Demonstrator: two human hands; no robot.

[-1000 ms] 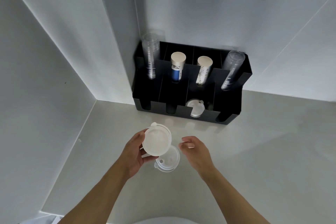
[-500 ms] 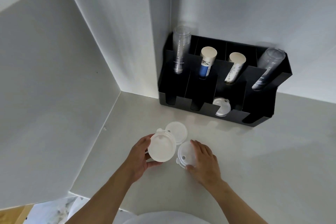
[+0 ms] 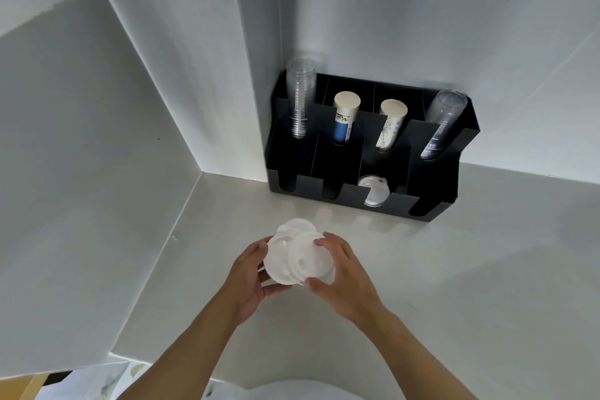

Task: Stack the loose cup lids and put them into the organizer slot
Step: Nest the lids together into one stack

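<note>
My left hand holds a white cup lid above the counter. My right hand presses a second translucent lid against it, the two overlapping. Just behind them another white lid lies on the counter, partly hidden. The black organizer stands in the corner against the wall; its third front slot holds several lids. The other front slots look dark and I see nothing in them.
Stacks of clear cups and paper cups stand in the organizer's back slots. White walls close in on the left and behind. The pale counter stretches to the right.
My right hand lifted the translucent lid off the counter and brought it against the lid in my left hand. The view shifted, with the organizer now further right.
</note>
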